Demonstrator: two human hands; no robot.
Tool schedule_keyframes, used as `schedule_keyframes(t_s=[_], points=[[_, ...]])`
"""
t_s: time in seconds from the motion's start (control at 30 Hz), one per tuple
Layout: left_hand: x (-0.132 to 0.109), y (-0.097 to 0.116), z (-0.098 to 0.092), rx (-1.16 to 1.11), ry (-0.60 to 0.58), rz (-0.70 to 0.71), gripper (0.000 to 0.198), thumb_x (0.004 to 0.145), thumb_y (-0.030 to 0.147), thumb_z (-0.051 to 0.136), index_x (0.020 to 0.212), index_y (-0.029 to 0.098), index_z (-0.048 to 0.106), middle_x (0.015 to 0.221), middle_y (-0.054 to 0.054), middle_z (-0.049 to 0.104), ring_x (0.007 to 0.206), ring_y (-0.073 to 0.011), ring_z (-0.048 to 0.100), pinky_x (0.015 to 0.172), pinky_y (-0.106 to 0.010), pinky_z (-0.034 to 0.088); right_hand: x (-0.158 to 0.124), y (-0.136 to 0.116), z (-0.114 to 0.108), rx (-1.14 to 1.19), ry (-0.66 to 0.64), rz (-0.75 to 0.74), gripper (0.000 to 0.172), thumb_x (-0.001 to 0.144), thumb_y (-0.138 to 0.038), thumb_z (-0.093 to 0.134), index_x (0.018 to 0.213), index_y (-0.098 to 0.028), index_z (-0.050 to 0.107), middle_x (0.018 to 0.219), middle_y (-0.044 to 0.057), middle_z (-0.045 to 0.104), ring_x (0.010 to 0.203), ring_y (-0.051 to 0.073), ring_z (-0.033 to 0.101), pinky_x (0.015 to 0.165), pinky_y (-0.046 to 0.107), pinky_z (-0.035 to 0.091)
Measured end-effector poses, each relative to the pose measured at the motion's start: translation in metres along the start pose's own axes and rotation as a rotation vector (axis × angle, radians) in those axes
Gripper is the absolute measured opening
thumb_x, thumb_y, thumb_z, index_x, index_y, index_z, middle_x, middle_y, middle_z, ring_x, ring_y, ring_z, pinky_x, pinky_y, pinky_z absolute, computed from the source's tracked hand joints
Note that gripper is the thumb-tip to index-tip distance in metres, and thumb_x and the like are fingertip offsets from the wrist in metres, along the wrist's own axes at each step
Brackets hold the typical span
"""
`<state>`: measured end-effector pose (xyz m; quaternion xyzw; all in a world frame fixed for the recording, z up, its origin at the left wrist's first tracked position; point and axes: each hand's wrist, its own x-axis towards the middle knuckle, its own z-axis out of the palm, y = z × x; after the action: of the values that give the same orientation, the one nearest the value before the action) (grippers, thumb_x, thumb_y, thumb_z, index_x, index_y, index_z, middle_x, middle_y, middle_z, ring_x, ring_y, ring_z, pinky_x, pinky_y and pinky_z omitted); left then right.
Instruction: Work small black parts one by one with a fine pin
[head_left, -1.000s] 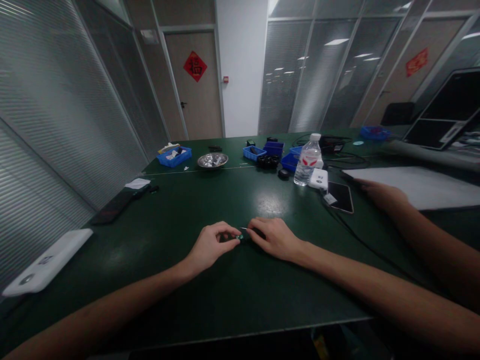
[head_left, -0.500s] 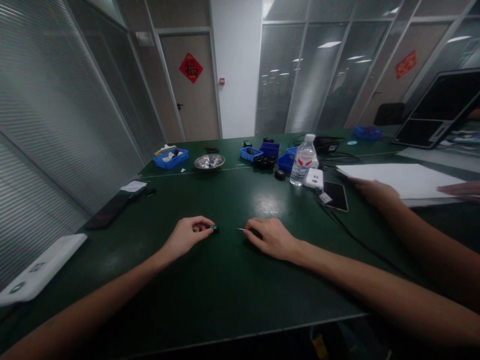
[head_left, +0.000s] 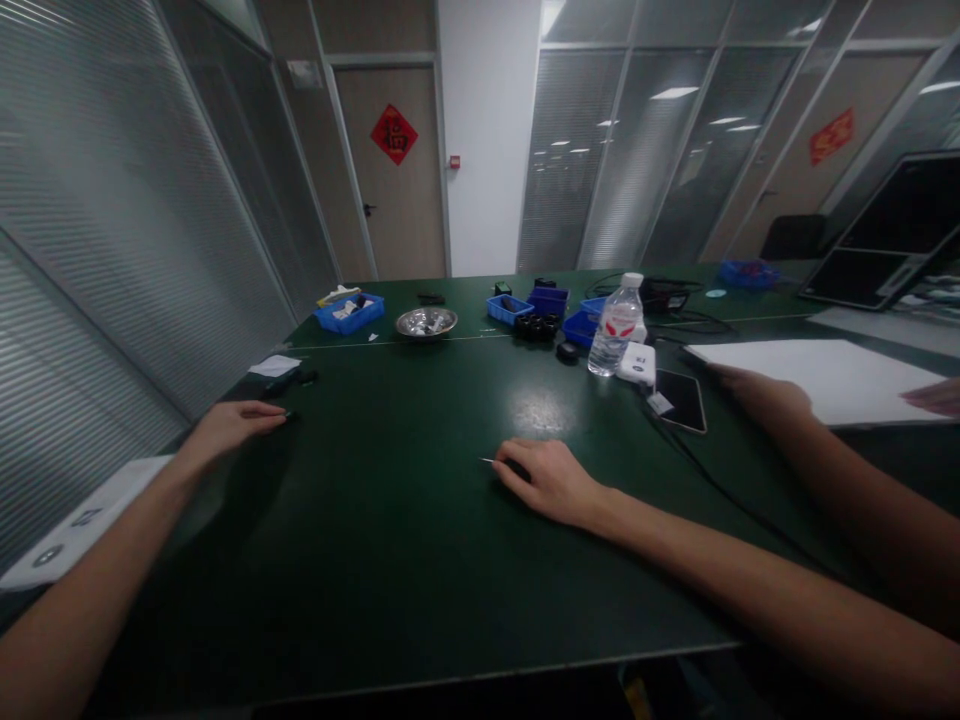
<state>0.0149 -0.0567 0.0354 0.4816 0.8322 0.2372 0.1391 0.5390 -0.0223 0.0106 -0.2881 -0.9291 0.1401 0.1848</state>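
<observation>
My left hand [head_left: 234, 428] is over the left side of the green table [head_left: 390, 560], its fingertips pinching a small dark green piece [head_left: 288, 414]. Just beyond it lie some small black items [head_left: 307, 378] and a white paper [head_left: 275, 365]. Resting on the table right of the middle, my right hand [head_left: 546, 478] is closed on a thin metal tool [head_left: 486, 460] whose tip points left. Most of that tool is hidden by the fingers.
A water bottle [head_left: 615, 325], a white power bank [head_left: 636, 362] and a phone [head_left: 681, 400] stand or lie to the right. Another person's hands touch white sheets [head_left: 847, 375]. Farther back are a metal dish [head_left: 426, 322] and blue trays [head_left: 350, 313].
My left hand has moved left, away from my right hand, with the small green piece. My right hand has stayed in place. The view has shifted slightly.
</observation>
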Motion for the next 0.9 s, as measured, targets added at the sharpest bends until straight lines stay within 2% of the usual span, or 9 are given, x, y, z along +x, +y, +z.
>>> schedule_keyframes(t_s=[0.2,0.33,0.47,0.57,0.73,0.83,0.9], points=[[0.01,-0.015,-0.008,-0.107,-0.111,-0.09,0.027,0.086,0.03,0.079,0.109,0.015,0.074,0.093,0.003,0.079,0.09,-0.0138,0.068,0.083,-0.02,0.045,0.0,0.001,0.0,-0.003,0.003,-0.005,0.026,0.106,-0.035,0.046,0.104,-0.018,0.065,0.092,0.003,0.067,0.072,0.013,0.06,0.066,0.026,0.042],[0.011,-0.017,-0.008,0.006,-0.129,-0.048,0.025,0.091,0.028,0.074,0.112,0.013,0.073,0.088,0.004,0.079,0.088,-0.0126,0.07,0.083,-0.019,0.046,0.001,0.0,-0.002,0.005,-0.009,-0.004,0.026,0.106,-0.035,0.046,0.104,-0.018,0.065,0.093,0.003,0.068,0.072,0.013,0.06,0.066,0.026,0.043],[0.011,-0.016,-0.009,0.128,-0.109,-0.013,0.025,0.093,0.032,0.069,0.111,0.016,0.073,0.088,0.005,0.078,0.091,-0.0144,0.07,0.08,-0.019,0.046,0.0,-0.001,-0.003,0.011,-0.016,-0.003,0.026,0.107,-0.035,0.045,0.105,-0.018,0.065,0.093,0.003,0.068,0.073,0.013,0.06,0.067,0.026,0.043],[0.012,-0.014,-0.01,0.241,-0.087,0.01,0.027,0.092,0.035,0.068,0.109,0.015,0.076,0.095,0.0,0.079,0.091,-0.0188,0.07,0.075,-0.022,0.046,0.0,-0.001,-0.001,-0.004,-0.018,0.001,0.027,0.106,-0.037,0.045,0.106,-0.019,0.065,0.093,0.003,0.068,0.073,0.014,0.06,0.067,0.027,0.043],[0.005,-0.008,-0.001,0.419,-0.04,0.152,0.03,0.095,0.029,0.059,0.114,0.011,0.075,0.118,-0.011,0.074,0.105,-0.0246,0.066,0.087,-0.029,0.047,0.0,-0.001,0.0,-0.007,-0.025,0.014,0.027,0.106,-0.038,0.045,0.105,-0.019,0.066,0.092,0.003,0.068,0.072,0.014,0.06,0.066,0.027,0.043],[-0.004,-0.001,0.009,0.51,-0.006,0.22,0.031,0.096,0.023,0.053,0.113,0.008,0.074,0.118,-0.016,0.072,0.109,-0.0292,0.065,0.092,-0.036,0.048,0.0,-0.002,-0.001,0.006,-0.028,0.017,0.028,0.106,-0.037,0.045,0.106,-0.019,0.066,0.093,0.004,0.068,0.072,0.014,0.061,0.066,0.026,0.044],[-0.011,0.004,0.014,0.562,0.017,0.248,0.031,0.096,0.021,0.048,0.109,0.008,0.074,0.114,-0.018,0.071,0.105,-0.0305,0.066,0.089,-0.039,0.05,0.0,-0.003,-0.002,0.011,-0.03,0.017,0.028,0.107,-0.037,0.044,0.106,-0.019,0.066,0.093,0.004,0.068,0.072,0.014,0.06,0.065,0.026,0.044]])
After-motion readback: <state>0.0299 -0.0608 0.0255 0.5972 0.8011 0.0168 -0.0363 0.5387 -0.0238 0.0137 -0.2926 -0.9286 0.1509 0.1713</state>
